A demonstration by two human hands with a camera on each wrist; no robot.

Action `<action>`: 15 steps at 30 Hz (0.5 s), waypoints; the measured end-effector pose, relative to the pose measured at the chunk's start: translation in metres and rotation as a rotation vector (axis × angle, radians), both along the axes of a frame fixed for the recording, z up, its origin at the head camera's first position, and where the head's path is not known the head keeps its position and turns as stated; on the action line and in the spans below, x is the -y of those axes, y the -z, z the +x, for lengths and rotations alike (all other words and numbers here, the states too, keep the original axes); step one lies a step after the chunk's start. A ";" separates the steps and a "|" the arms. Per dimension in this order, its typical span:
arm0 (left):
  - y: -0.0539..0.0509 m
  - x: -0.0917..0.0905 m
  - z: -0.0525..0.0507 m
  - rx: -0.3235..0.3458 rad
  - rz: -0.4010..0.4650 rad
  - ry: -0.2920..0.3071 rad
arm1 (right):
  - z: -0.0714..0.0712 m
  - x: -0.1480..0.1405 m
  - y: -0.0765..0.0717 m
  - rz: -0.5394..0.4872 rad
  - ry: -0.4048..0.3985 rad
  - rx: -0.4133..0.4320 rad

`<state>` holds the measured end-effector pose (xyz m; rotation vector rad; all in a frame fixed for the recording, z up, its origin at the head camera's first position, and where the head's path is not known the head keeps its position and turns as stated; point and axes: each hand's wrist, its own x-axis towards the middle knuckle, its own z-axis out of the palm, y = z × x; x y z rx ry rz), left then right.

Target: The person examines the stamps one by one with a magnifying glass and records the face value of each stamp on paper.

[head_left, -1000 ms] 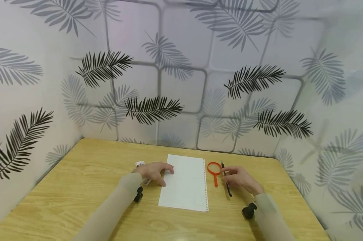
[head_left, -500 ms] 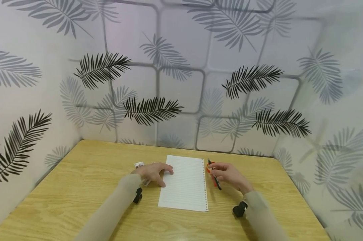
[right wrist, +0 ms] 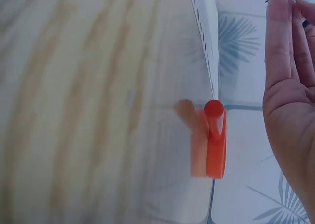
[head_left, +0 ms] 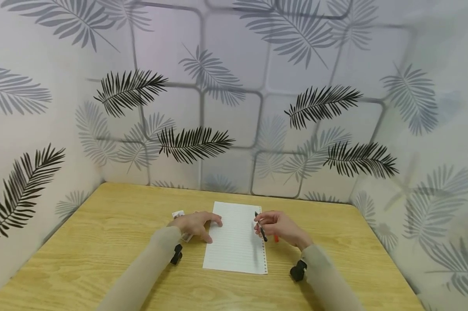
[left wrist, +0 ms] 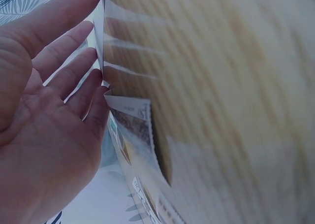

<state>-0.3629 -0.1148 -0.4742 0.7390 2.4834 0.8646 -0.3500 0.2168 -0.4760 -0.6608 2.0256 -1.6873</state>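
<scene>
A sheet of lined paper (head_left: 235, 250) with punched holes down its right side lies on the table. My left hand (head_left: 196, 224) rests at its left edge, fingers spread and relaxed. Partly beneath that hand are small printed slips (head_left: 178, 214); in the left wrist view one slip (left wrist: 133, 118) has a toothed edge like a postage stamp. My right hand (head_left: 282, 228) pinches a slim black pen (head_left: 262, 231) above the paper's right side. Behind this hand lies an orange magnifying glass (right wrist: 215, 145), mostly hidden in the head view except its handle (head_left: 276, 238).
The wooden table (head_left: 113, 224) stretches out on both sides of the paper. A leaf-patterned wall covering (head_left: 234, 172) closes off its back and sides. Each wrist wears a small black camera mount (head_left: 298, 271).
My right hand has moved left with the pen, from beside the magnifying glass to over the paper's right edge. My left hand has stayed in place on the sheet.
</scene>
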 end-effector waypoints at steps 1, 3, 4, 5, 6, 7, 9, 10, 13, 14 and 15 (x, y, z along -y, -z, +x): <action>0.000 0.000 0.000 -0.002 -0.005 -0.006 | 0.000 0.002 -0.001 0.006 0.001 -0.008; 0.001 0.000 0.000 -0.001 -0.015 -0.022 | 0.001 0.007 -0.004 0.015 0.022 -0.016; 0.000 0.000 0.000 -0.001 -0.019 -0.028 | 0.001 0.009 -0.005 0.016 0.030 -0.022; 0.000 0.000 0.001 0.001 -0.021 -0.034 | 0.001 0.011 -0.007 0.020 0.037 -0.030; -0.001 0.000 0.001 0.000 -0.025 -0.037 | 0.001 0.012 -0.008 0.023 0.039 -0.040; -0.001 0.000 0.002 0.000 -0.025 -0.037 | 0.001 0.013 -0.008 0.020 0.036 -0.047; -0.002 -0.001 0.003 0.001 -0.028 -0.036 | 0.001 0.016 -0.010 0.019 0.031 -0.053; -0.002 -0.001 0.003 0.002 -0.030 -0.035 | 0.002 0.017 -0.011 0.015 0.028 -0.049; -0.002 -0.001 0.004 0.002 -0.038 -0.034 | 0.003 0.023 -0.011 0.011 0.037 -0.032; -0.001 -0.001 0.004 0.003 -0.040 -0.035 | 0.003 0.025 -0.011 0.011 0.043 -0.024; -0.001 -0.002 0.004 0.005 -0.041 -0.037 | 0.003 0.027 -0.011 0.012 0.047 -0.017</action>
